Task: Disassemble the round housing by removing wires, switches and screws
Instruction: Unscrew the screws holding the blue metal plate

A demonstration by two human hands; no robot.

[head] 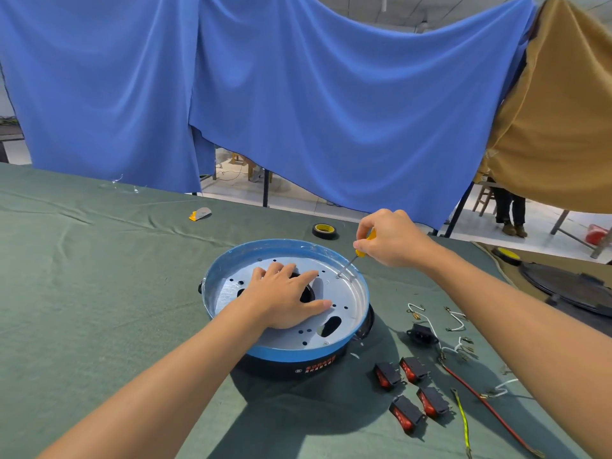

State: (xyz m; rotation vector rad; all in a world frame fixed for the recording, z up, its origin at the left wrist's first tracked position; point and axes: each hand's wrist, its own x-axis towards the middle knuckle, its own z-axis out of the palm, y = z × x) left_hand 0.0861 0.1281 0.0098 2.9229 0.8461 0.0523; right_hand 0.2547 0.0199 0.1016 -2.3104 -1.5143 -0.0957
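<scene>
On the green-clothed table, far left, lies one small yellow-and-grey tool. Mid-table sits the round housing, blue-rimmed, open side up. Its black side carries a label in red and white characters, too small to read. The left hand lies flat on the silver plate inside, fingers straight and spread. One tape roll lies behind. The right hand has its fingers curled round the yellow handle of a screwdriver, tip down on the plate by the far rim. Right of the housing lie four red switches, one black socket, several short white wires, one red wire and one yellow-green wire. A black lid lies far right.
</scene>
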